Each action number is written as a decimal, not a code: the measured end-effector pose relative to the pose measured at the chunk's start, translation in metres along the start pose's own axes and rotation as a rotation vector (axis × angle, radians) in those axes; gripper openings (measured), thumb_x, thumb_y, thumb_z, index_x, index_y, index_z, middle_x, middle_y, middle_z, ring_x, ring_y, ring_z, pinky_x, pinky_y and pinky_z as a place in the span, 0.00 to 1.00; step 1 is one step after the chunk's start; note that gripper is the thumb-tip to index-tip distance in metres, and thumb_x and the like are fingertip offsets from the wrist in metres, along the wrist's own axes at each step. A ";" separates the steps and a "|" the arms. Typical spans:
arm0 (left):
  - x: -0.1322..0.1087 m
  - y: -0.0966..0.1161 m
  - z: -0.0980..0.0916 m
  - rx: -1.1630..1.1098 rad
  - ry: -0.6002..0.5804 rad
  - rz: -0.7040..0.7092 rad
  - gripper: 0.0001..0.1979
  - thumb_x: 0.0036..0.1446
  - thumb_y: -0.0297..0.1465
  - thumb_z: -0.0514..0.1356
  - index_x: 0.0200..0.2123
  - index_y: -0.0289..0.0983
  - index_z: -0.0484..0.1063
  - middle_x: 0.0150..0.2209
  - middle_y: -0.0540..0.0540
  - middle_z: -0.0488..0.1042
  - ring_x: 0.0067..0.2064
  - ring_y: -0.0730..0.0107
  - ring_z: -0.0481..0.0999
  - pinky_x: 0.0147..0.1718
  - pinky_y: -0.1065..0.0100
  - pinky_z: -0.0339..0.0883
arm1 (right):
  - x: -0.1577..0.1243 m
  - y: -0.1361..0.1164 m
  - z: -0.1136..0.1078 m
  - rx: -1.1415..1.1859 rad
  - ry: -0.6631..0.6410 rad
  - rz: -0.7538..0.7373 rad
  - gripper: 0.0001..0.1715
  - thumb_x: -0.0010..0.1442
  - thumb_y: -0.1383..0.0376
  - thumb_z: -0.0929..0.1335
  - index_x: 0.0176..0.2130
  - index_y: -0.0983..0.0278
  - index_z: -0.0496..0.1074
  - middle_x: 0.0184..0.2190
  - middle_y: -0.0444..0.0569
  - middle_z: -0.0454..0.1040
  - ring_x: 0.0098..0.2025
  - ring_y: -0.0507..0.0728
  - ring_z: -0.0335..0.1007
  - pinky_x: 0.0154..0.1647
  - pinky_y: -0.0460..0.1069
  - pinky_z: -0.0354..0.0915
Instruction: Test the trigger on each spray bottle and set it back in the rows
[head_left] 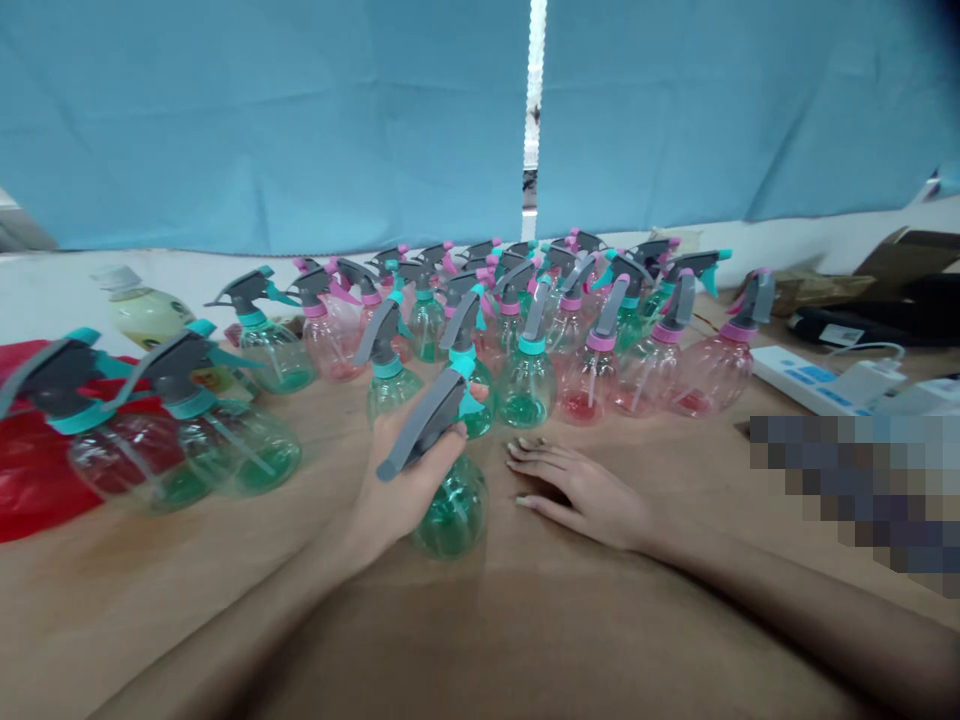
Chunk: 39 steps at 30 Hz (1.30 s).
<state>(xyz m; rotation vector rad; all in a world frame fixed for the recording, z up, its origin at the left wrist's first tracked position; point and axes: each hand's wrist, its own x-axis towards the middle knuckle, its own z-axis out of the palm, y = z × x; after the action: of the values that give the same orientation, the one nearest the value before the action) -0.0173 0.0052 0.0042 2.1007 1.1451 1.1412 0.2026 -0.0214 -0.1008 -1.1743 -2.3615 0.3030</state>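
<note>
My left hand [409, 480] is wrapped round the neck of a green spray bottle [452, 515] with a grey and turquoise trigger head. That bottle is upright, low over or on the wooden table; I cannot tell which. To its right, my right hand [581, 490] lies palm down on the tabletop, fingers stretched out and holding nothing. Just beyond the hands stand another green spray bottle [527, 385] and a pink spray bottle [587, 385], the front of a crowded group in both colours. Two more green bottles, one of them this spray bottle [251, 450], stand at the left.
A red plastic bag [37, 470] lies at the far left, and a capped bottle of pale liquid [146, 305] stands behind. On the right are a white power strip [806, 380] with plugs and an open cardboard box [911, 265]. Blue cloth [337, 120] hangs at the back.
</note>
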 end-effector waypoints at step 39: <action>0.000 -0.002 0.000 -0.027 -0.035 0.002 0.06 0.53 0.33 0.54 0.29 0.43 0.72 0.24 0.53 0.66 0.23 0.72 0.62 0.23 0.70 0.58 | 0.000 0.000 0.000 0.001 0.006 -0.011 0.27 0.65 0.54 0.61 0.59 0.62 0.63 0.59 0.51 0.66 0.63 0.59 0.56 0.64 0.59 0.54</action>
<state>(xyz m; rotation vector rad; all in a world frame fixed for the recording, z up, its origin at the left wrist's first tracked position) -0.0178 0.0063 0.0024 2.0941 1.1060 1.1104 0.2029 -0.0212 -0.1011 -1.1593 -2.3620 0.2965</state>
